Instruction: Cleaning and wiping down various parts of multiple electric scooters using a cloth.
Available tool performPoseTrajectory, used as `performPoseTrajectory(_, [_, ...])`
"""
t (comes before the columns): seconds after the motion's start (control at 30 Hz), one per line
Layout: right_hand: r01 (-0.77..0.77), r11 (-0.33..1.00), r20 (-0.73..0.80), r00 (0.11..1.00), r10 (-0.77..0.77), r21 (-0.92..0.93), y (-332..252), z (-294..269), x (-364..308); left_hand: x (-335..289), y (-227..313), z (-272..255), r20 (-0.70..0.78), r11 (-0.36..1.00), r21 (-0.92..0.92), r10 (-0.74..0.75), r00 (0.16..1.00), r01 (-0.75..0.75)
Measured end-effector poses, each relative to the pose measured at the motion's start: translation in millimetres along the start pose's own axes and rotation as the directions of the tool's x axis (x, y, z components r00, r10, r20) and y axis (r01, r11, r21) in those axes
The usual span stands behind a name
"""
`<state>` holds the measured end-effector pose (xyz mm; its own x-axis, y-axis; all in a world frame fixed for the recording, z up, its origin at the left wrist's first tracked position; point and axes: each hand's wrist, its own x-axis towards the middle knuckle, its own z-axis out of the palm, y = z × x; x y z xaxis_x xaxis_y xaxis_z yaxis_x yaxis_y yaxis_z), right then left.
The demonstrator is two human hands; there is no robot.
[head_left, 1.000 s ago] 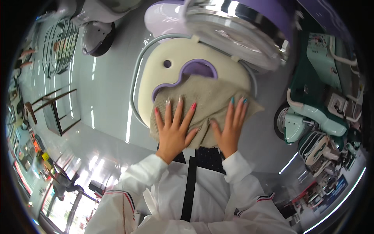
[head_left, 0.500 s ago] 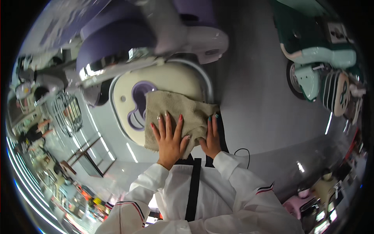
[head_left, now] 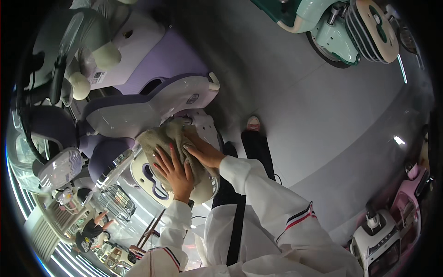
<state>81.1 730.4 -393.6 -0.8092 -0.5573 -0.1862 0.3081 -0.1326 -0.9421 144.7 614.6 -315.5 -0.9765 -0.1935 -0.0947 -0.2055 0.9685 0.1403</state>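
A beige cloth lies bunched over a cream panel with a purple cut-out, part of a lilac and purple scooter. My left hand lies flat on the cloth, its red-nailed fingers spread. Just beyond it to the right, my right hand grips a raised fold of the same cloth, thumb toward the left hand. Some of the right fingertips are hidden in the folds. Much of the panel's right part is covered by cloth and hands.
A green scooter stands at the far right on the grey floor. Pink and white vehicles are at the lower right. A wire basket and a person in dark clothes show at the left.
My view has swung, so the scooter and panel sit lower in the picture. Both hands have moved with the cloth toward the panel's far side, and the cloth has gone from spread to bunched.
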Motion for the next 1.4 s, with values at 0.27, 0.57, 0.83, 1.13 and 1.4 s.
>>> performPoseTrajectory(0.27, [0.046, 0.999, -0.086, 0.995, -0.044, 0.023, 27, 14, -22, 29, 7, 6, -0.074, 0.999, 0.038, -0.031, 0.997, 0.034])
performPoseTrajectory(0.57, [-0.402, 0.913, -0.063, 0.915, 0.398, -0.072, -37, -9, -25, 25, 14, -2, 0.046, 0.994, 0.024, -0.109, 0.993, 0.108])
performPoseTrajectory(0.83, [0.074, 0.924, 0.001, 0.997, -0.080, -0.376, -91, -64, 84, 78, 32, 8, -0.163, 0.951, -0.261, -0.212, 0.964, 0.165])
performPoseTrajectory(1.13, [0.047, 0.534, 0.006, 0.997, -0.078, -0.844, -53, -86, 148, 191, 24, 19, 0.136, 0.989, 0.100, -0.124, 0.983, 0.111])
performPoseTrajectory(1.4, [0.153, 0.565, 0.171, 0.985, -0.021, -0.810, -41, -96, 180, 214, 3, 8, 0.198, 0.983, 0.176, -0.084, 0.977, 0.049])
